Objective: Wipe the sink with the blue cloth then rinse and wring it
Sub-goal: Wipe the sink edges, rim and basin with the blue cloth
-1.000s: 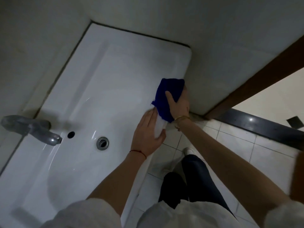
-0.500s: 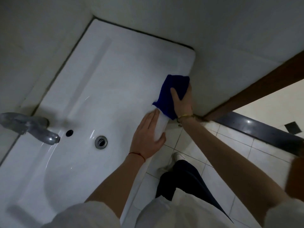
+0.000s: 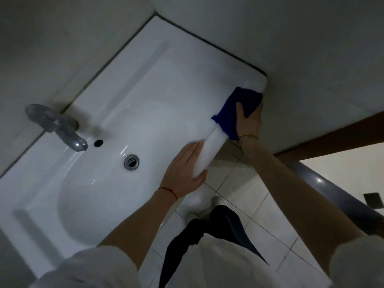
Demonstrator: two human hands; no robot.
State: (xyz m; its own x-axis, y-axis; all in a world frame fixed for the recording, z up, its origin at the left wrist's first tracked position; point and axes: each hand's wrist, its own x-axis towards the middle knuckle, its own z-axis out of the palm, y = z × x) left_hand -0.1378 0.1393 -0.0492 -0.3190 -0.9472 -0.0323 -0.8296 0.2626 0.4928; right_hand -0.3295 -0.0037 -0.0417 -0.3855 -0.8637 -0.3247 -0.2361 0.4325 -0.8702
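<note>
A white rectangular sink [image 3: 158,84] runs along the wall, its oval basin at the near left. A blue cloth [image 3: 234,109] is draped over the sink's front rim close to the far right corner. My right hand [image 3: 248,119] holds the cloth against the rim, thumb on top and fingers wrapped down the outer side. My left hand [image 3: 185,169] rests on the front rim nearer to me, fingers straight on top and thumb hooked over the edge. A metal tap [image 3: 60,127] stands at the left, with no water running from it.
A round drain [image 3: 131,161] and a dark overflow hole [image 3: 98,143] lie in the basin. Grey walls meet the sink on its far and right sides. A white tiled floor [image 3: 249,204], my leg and shoe, and a brown door frame [image 3: 332,140] are at the right.
My right hand has slid the blue cloth along the front rim toward the far right corner. My left hand has stayed on the rim. The view has shifted.
</note>
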